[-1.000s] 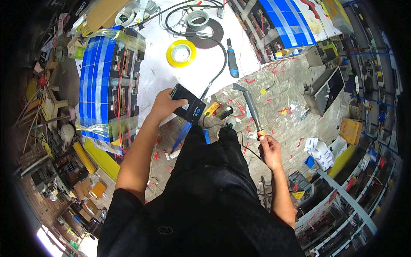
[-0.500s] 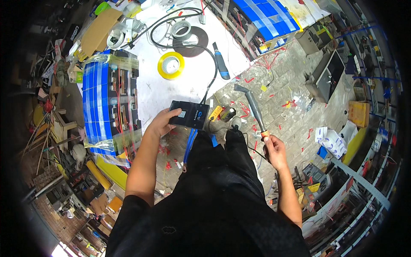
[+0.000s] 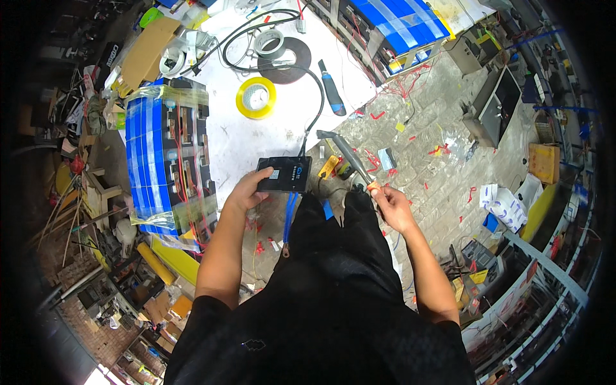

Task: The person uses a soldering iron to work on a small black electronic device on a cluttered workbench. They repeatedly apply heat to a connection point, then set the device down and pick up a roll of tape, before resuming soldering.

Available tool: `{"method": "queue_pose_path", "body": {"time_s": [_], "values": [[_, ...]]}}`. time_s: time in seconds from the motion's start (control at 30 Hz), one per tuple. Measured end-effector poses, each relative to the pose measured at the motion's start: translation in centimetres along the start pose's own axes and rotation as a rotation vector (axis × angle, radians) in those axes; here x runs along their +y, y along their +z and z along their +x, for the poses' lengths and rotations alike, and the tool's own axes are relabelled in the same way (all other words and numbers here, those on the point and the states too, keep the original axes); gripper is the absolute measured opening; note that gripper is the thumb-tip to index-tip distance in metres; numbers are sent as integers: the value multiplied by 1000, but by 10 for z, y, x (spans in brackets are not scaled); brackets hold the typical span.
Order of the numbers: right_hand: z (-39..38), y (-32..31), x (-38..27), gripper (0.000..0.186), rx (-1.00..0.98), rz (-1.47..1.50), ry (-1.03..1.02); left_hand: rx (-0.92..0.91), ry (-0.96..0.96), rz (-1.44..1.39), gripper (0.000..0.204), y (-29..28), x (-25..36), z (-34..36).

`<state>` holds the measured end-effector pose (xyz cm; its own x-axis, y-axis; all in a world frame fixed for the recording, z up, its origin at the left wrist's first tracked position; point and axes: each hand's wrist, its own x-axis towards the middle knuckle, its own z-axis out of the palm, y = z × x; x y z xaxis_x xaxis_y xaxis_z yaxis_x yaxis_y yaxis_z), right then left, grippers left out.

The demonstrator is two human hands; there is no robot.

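Observation:
My left hand [image 3: 247, 190] grips the left edge of a flat black battery management box [image 3: 296, 181], thumb on top. A thick black cable [image 3: 321, 96] leaves its far side, and blue wires [image 3: 290, 215] with a metal lug hang from its near side. My right hand [image 3: 394, 210] is closed round the orange handle of what looks like a large soldering iron [image 3: 351, 156]. Its long grey barrel points up and left, and its bent tip lies just right of the box, apart from it. Part of the handle is hidden by my fingers.
On the white table [image 3: 224, 138] lie yellow tape [image 3: 246, 109], a grey tape roll [image 3: 262, 52], a dark disc [image 3: 295, 74] and a utility knife [image 3: 332, 93]. Blue battery packs [image 3: 142, 151] stand left and far right. Red scraps litter the floor [image 3: 417, 160].
My right hand has moved left with the iron, bringing its bent tip closer to the box. My left hand still holds the box, which has shifted only slightly.

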<state>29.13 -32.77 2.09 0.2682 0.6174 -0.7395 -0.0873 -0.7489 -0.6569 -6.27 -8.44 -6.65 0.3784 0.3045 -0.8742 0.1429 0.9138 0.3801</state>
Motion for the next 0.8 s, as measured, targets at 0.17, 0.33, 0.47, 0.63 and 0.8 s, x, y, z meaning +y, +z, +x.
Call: {"method": "queue_pose_path", "body": {"time_s": [0.17, 0.33, 0.47, 0.63, 0.8], "values": [[37, 11, 29, 41, 17, -56, -125, 36, 39, 35, 39, 4, -1, -2], [44, 11, 26, 39, 36, -120, -193, 159, 54, 179, 41, 18, 8, -9], [47, 8, 26, 38, 37, -135, -139, 202, 62, 236, 39, 17, 8, -3], [49, 6, 27, 37, 35, -163, -121, 193, 58, 218, 37, 11, 2, 5], [53, 6, 33, 36, 31, -165, -145, 199, 51, 197, 38, 15, 2, 4]]}}
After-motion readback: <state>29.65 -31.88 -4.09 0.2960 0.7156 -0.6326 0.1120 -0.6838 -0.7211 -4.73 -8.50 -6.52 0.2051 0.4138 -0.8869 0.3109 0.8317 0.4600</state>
